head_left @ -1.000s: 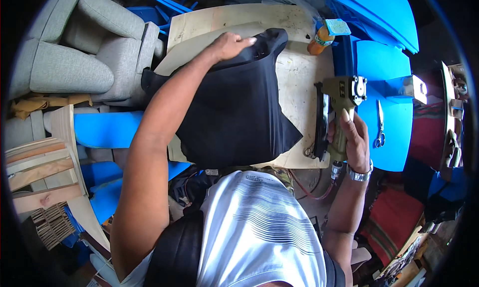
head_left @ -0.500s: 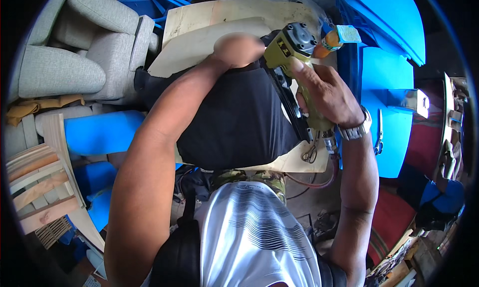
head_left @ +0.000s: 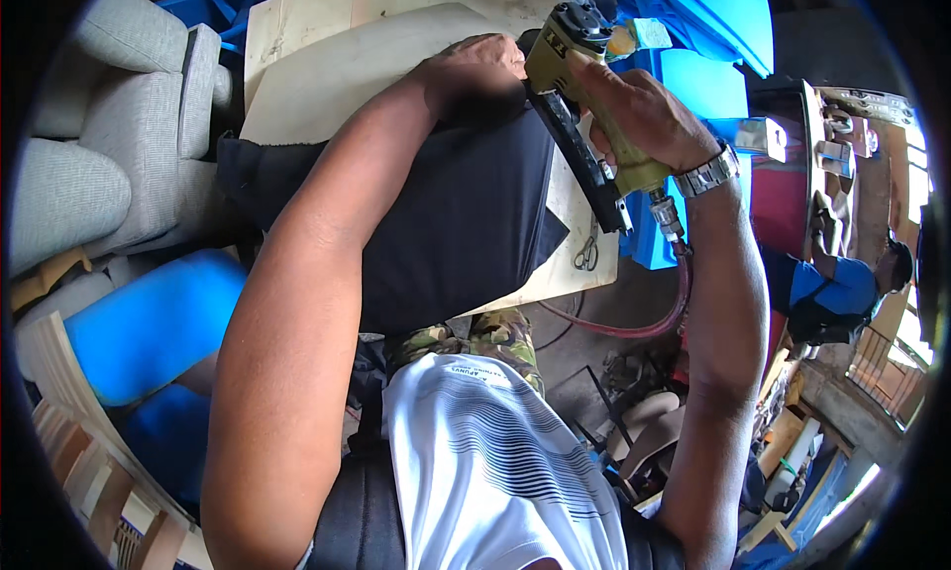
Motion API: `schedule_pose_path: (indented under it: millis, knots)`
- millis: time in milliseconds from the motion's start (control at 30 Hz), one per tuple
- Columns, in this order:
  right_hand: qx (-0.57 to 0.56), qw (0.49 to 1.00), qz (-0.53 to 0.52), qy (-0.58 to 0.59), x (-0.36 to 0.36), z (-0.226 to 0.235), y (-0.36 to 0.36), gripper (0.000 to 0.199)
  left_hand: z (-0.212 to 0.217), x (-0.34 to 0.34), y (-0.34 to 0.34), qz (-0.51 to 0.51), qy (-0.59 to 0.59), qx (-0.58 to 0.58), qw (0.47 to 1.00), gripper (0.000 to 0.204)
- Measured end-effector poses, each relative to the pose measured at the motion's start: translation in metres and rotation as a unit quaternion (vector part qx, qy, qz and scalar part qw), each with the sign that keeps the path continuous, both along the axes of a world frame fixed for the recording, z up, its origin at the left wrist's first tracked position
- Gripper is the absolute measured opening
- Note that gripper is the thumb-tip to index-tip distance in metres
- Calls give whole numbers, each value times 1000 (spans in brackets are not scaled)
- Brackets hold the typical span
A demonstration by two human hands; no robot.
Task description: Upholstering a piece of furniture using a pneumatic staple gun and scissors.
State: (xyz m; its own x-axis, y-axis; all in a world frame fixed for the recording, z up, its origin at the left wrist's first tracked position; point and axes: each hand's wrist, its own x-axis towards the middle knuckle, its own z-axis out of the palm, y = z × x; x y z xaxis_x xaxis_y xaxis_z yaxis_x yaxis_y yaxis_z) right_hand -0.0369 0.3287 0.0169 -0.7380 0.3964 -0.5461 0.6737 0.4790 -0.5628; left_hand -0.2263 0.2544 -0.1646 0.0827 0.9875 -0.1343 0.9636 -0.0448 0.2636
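Observation:
A black fabric-covered piece (head_left: 461,223) lies across a pale wooden board (head_left: 297,20) in front of me. My left hand (head_left: 482,60) is closed at its far edge, fingers folded over the black fabric; part of this hand is blurred. In my right hand (head_left: 649,119) is an olive-green pneumatic staple gun (head_left: 551,67), gripped by its handle. Its nose is close beside my left fingers at the fabric's edge; whether it touches the fabric I cannot tell. An air hose (head_left: 634,330) runs from the handle's lower end.
Scissors (head_left: 586,255) lie on the board near the fabric's right corner. An orange container (head_left: 621,42) stands behind the gun. Blue foam sheets (head_left: 698,85) are at the right, a grey sofa (head_left: 139,124) at the left. Another person (head_left: 852,273) is farther off at the right.
My view has swung to the right, bringing more of the other person into sight. My right hand has tilted the staple gun slightly; my left hand stays at the fabric's far edge.

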Motion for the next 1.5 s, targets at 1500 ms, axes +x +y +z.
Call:
schedule_pose_path:
  millis: [1500]
  knots:
    - [7,991,-133,-8,-20,6,-70,72,10,-29,-108,180,-364,29,913,60]
